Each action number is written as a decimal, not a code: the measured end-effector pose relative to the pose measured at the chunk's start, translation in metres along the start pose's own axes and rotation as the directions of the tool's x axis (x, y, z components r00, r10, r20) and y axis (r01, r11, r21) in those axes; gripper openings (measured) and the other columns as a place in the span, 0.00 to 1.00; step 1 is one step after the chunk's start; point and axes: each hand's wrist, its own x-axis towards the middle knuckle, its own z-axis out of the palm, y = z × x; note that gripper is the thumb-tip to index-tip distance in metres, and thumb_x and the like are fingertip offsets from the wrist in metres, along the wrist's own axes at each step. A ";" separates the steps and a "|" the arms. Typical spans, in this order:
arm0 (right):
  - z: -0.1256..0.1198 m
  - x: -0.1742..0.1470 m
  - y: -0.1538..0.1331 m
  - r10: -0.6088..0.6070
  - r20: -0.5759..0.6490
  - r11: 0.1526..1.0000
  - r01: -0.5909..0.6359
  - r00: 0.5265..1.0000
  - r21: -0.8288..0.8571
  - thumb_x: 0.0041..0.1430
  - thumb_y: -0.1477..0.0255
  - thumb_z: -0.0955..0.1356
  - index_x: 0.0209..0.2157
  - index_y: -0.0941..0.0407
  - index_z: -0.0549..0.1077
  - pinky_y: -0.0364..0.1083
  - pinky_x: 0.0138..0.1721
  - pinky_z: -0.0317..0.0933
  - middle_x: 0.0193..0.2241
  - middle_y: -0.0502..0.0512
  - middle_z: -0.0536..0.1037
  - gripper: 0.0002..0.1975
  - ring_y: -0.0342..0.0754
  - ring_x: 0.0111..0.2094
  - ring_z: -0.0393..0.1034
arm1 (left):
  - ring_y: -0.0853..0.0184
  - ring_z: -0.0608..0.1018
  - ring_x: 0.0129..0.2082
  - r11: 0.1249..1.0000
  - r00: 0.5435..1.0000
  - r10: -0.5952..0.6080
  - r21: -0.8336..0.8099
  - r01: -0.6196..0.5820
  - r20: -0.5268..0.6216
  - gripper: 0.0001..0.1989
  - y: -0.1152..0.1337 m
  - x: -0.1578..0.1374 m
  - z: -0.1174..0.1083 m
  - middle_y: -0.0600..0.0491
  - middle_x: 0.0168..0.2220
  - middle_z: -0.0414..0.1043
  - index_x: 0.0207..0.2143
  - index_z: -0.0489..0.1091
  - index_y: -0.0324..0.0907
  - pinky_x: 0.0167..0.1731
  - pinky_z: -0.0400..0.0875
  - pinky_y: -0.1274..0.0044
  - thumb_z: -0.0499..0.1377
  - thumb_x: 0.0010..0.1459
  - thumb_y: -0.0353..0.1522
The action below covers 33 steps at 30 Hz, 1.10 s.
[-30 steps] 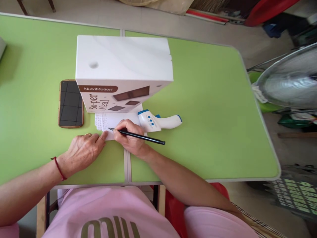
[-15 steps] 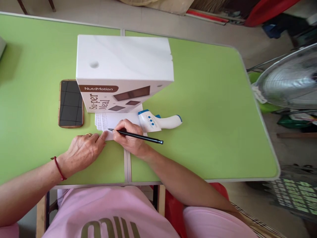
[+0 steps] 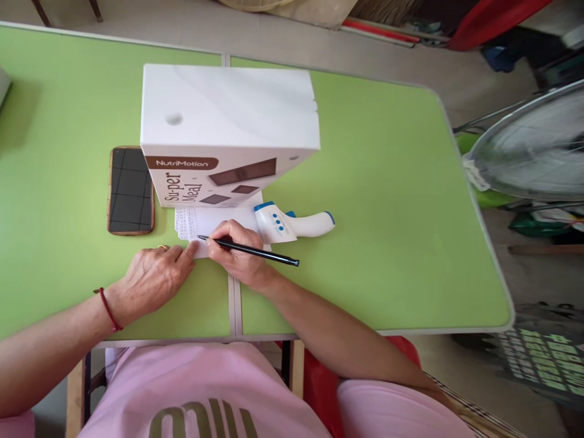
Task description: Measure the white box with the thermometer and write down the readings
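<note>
My right hand (image 3: 235,249) is closed around a black pen (image 3: 262,252), its tip touching a white sheet of paper (image 3: 223,216). Small handwriting covers the paper's left part. My left hand (image 3: 157,277) lies on the table, fingers stretched toward the sheet, a fingertip pressing its near edge; some of its fingers are hidden. A white and blue infrared thermometer (image 3: 276,224) rests on the right part of the paper. Just behind, a tall white carton (image 3: 228,109) printed "NutriMotion" hides the sheet's far side.
A smartphone (image 3: 131,191) in a brown case lies left of the carton. The green folding table (image 3: 387,213) has a seam down its middle. Beyond its right edge stands a fan (image 3: 533,146). A red stool (image 3: 322,389) is below the front edge.
The pen tip has shifted very slightly left on the paper, with my right hand barely moving. My left hand, the carton and the thermometer stay in place.
</note>
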 end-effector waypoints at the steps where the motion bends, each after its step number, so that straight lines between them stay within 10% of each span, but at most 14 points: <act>1: 0.000 0.000 0.000 0.004 0.001 1.000 -0.004 1.000 -0.003 0.59 0.74 0.68 0.29 0.52 0.65 0.41 0.24 0.59 0.21 0.43 0.70 0.07 0.40 0.21 0.63 | 0.62 0.77 0.22 1.000 1.000 0.001 0.001 -0.001 -0.007 0.14 0.000 0.000 0.000 0.54 0.26 0.75 0.55 0.69 0.36 0.16 0.55 0.75 0.53 0.71 0.28; 17: -0.003 0.001 -0.002 -0.052 -0.019 0.998 0.052 0.998 -0.022 0.61 0.74 0.67 0.30 0.52 0.65 0.40 0.24 0.59 0.21 0.42 0.70 0.07 0.39 0.21 0.64 | 0.59 0.80 0.24 1.000 0.998 -0.005 -0.004 0.006 0.059 0.15 0.000 0.003 -0.003 0.53 0.28 0.77 0.57 0.69 0.36 0.15 0.58 0.73 0.52 0.72 0.28; 25: -0.031 0.008 -0.019 -0.405 0.221 0.799 0.460 0.887 -0.387 0.66 0.80 0.63 0.41 0.55 0.74 0.43 0.35 0.65 0.31 0.53 0.78 0.10 0.44 0.32 0.72 | 0.59 0.81 0.25 0.998 0.995 -0.033 -0.049 0.038 0.095 0.13 -0.005 0.007 0.000 0.50 0.30 0.79 0.54 0.71 0.37 0.16 0.57 0.75 0.53 0.72 0.31; 33: -0.059 0.001 -0.041 0.159 0.546 0.474 0.422 0.822 -0.773 0.63 0.86 0.63 0.34 0.59 0.78 0.47 0.30 0.54 0.31 0.59 0.78 0.14 0.48 0.30 0.69 | 0.62 0.78 0.24 0.988 0.999 0.048 -0.147 -0.050 -0.022 0.12 -0.016 0.007 0.009 0.49 0.30 0.78 0.45 0.76 0.38 0.20 0.59 0.77 0.53 0.71 0.32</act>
